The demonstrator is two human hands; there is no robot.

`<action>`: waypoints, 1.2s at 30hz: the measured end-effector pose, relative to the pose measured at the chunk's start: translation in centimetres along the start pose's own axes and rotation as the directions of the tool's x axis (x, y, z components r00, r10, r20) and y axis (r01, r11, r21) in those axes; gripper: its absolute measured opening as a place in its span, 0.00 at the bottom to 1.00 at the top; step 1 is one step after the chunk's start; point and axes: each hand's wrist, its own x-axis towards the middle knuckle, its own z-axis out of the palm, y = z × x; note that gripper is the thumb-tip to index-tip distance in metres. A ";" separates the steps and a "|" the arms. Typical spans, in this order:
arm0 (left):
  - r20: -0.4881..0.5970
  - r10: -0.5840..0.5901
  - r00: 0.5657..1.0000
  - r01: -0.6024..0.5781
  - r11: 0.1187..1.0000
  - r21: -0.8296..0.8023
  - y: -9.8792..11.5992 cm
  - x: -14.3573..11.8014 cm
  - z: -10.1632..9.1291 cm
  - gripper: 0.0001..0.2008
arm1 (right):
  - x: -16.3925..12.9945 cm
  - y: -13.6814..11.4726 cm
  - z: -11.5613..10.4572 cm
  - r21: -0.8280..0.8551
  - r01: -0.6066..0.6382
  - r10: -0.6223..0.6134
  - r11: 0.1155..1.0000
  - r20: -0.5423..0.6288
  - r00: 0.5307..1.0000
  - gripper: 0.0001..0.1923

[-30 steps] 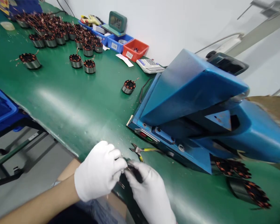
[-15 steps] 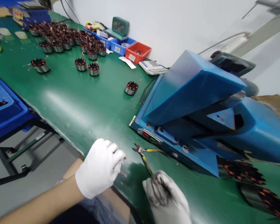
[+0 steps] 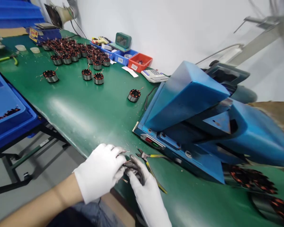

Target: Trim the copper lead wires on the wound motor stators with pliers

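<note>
At the near edge of the green bench mat (image 3: 85, 113), the gloved left hand (image 3: 100, 171) and right hand (image 3: 145, 192) meet, fingers pinched narrow on a small copper-wound stator (image 3: 130, 165) to steady it, with wire cutters (image 3: 151, 164) lying just beside them within reach.

1. I'm looking at a factory assembly workshop: a long green-matted workbench (image 3: 80, 110) carries dozens of copper-wound motor stators (image 3: 78, 53).
2. A blue benchtop machine (image 3: 194, 104) sits at my right.
3. Small parts bins (image 3: 140, 62), a calculator (image 3: 154, 75), a digital clock (image 3: 123, 40) and yellow-handled cutters (image 3: 149, 162) line the bench.
</note>
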 end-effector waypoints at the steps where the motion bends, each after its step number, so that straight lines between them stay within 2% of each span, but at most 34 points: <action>1: 0.017 -0.004 1.000 0.004 1.000 0.024 0.1 0.1 -0.1 0.10 | 0.0 -0.1 0.1 0.003 -0.010 0.010 1.000 -0.014 1.000 0.22; 4: 0.035 -0.008 0.999 0.006 0.997 0.072 0.4 0.3 -0.3 0.09 | -0.5 -0.1 0.1 -0.011 -0.011 0.011 1.000 -0.037 0.999 0.17; 8: -0.003 0.012 1.000 -0.012 1.000 0.025 0.5 0.4 -0.2 0.07 | -1.3 1.3 -0.2 -0.078 0.022 -0.025 0.997 -0.032 0.999 0.13; 9: -0.011 0.007 1.000 -0.006 1.000 0.014 0.5 0.4 -0.1 0.06 | -1.4 1.7 -0.2 -0.103 0.052 -0.059 0.993 -0.063 0.996 0.14; 11: -0.026 -0.010 1.000 0.010 1.000 -0.001 0.5 0.4 0.0 0.04 | -1.5 2.2 -0.4 -0.193 0.177 -0.205 0.965 -0.141 0.969 0.16; 13: -0.038 -0.024 0.999 0.024 1.000 -0.011 0.6 0.5 -0.1 0.04 | -1.3 2.4 -0.5 -0.328 0.356 -0.410 0.875 -0.110 0.906 0.17; 16: -0.025 -0.018 1.000 0.017 1.000 -0.022 0.6 0.4 -0.3 0.04 | -0.7 1.8 -0.6 -0.527 0.566 -0.637 0.634 0.059 0.768 0.18; 19: 0.002 -0.009 1.000 0.009 0.999 -0.034 0.5 0.3 -0.4 0.04 | 0.0 1.0 -0.7 -0.697 0.600 -0.735 0.393 0.154 0.660 0.14; 20: 0.002 -0.005 1.000 0.005 0.999 -0.039 0.4 0.3 -0.3 0.04 | 0.1 0.9 -0.7 -0.721 0.600 -0.753 0.347 0.167 0.637 0.13; 21: -0.003 -0.003 1.000 0.003 0.999 -0.041 0.4 0.3 -0.3 0.04 | 0.1 0.8 -0.7 -0.724 0.601 -0.763 0.337 0.164 0.625 0.12; 22: -0.010 0.000 1.000 0.000 0.999 -0.039 0.3 0.2 -0.2 0.04 | 0.1 0.7 -0.6 -0.706 0.610 -0.766 0.359 0.150 0.625 0.12; 23: -0.017 0.008 1.000 -0.009 0.999 -0.034 0.3 0.2 -0.1 0.04 | 0.0 0.6 -0.4 -0.663 0.620 -0.751 0.419 0.131 0.647 0.11; 24: -0.018 0.020 1.000 -0.021 0.999 -0.027 0.2 0.2 -0.1 0.04 | -0.1 0.4 -0.3 -0.593 0.608 -0.700 0.527 0.103 0.707 0.10; 25: -0.013 0.033 0.999 -0.033 0.999 -0.022 0.2 0.2 0.0 0.04 | -0.2 0.1 -0.1 -0.488 0.549 -0.596 0.679 0.070 0.800 0.10; 26: -0.002 0.046 0.999 -0.046 0.999 -0.022 0.2 0.3 0.0 0.04 | -0.2 -0.2 0.0 -0.321 0.422 -0.430 0.848 0.051 0.901 0.11; 27: 0.011 0.062 0.998 -0.061 0.998 -0.026 0.1 0.3 -0.1 0.04 | -0.3 -0.6 0.1 -0.116 0.232 -0.225 0.966 0.074 0.972 0.13; 28: 0.024 0.076 0.997 -0.075 0.997 -0.032 0.1 0.3 -0.1 0.04 | -0.3 -1.1 0.1 0.078 0.018 -0.030 0.997 0.142 0.989 0.14; 29: 0.032 0.082 0.996 -0.081 0.996 -0.034 0.0 0.4 -0.1 0.04 | -0.3 -1.5 -0.1 0.229 -0.168 0.113 0.959 0.234 0.966 0.16; 30: 0.034 0.082 0.996 -0.081 0.996 -0.032 0.0 0.4 -0.2 0.05 | -0.2 -1.9 -0.4 0.319 -0.298 0.193 0.900 0.324 0.926 0.16; 31: 0.033 0.084 0.996 -0.083 0.996 -0.030 -0.1 0.5 -0.2 0.05 | -0.2 -2.3 -0.8 0.343 -0.357 0.216 0.869 0.385 0.897 0.16; 32: 0.030 0.084 0.996 -0.083 0.996 -0.028 -0.1 0.5 -0.1 0.05 | -0.2 -2.5 -1.2 0.302 -0.356 0.221 0.884 0.400 0.889 0.16; 33: 0.027 0.084 0.996 -0.083 0.996 -0.027 -0.2 0.5 -0.1 0.04 | -0.2 -2.7 -1.6 0.214 -0.309 0.216 0.927 0.367 0.905 0.14; 34: 0.025 0.084 0.996 -0.084 0.996 -0.029 -0.2 0.6 0.0 0.04 | -0.3 -2.7 -1.9 0.109 -0.239 0.196 0.965 0.307 0.931 0.11; 36: 0.019 0.087 0.996 -0.087 0.996 -0.030 -0.2 0.5 0.0 0.04 | -0.4 -2.5 -2.0 -0.127 -0.046 0.065 0.991 0.149 0.987 0.07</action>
